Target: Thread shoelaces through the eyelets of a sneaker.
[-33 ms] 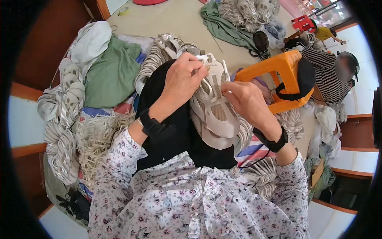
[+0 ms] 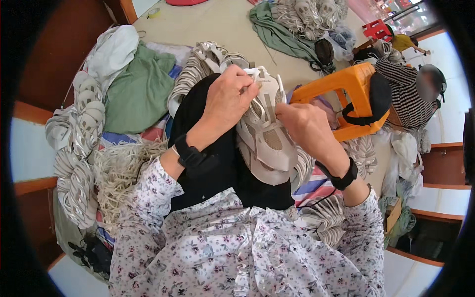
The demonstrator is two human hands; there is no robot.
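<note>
The left hand point(image 2: 228, 94) is being held in a narrow pinch at the left edge of the shoe's opening, and the right hand point(image 2: 309, 123) is being kept just as narrow at the facing edge; which strand is being gripped under each set of fingertips cannot be told. Both hands are being worked over the lap, where black trousers point(image 2: 215, 163) are being covered in part by a beige shoe upper point(image 2: 253, 143), its rounded toe end being turned toward the body. No sole is being shown, so the upper is being judged light and pliant, liable to fold or twist if only one edge is being pulled. The smooth toe panel point(image 2: 269, 161) is probably being kept in shape by some stiffness, and a steadying hold is best being taken there or along the side. The mesh panel point(image 2: 272, 140) is being judged softer and easier to snag. The pale tongue point(image 2: 267, 89) is being seen between the hands. The thin white cord point(image 2: 279, 85) is being judged limp and slippery, best being pinched close to the edge.
</note>
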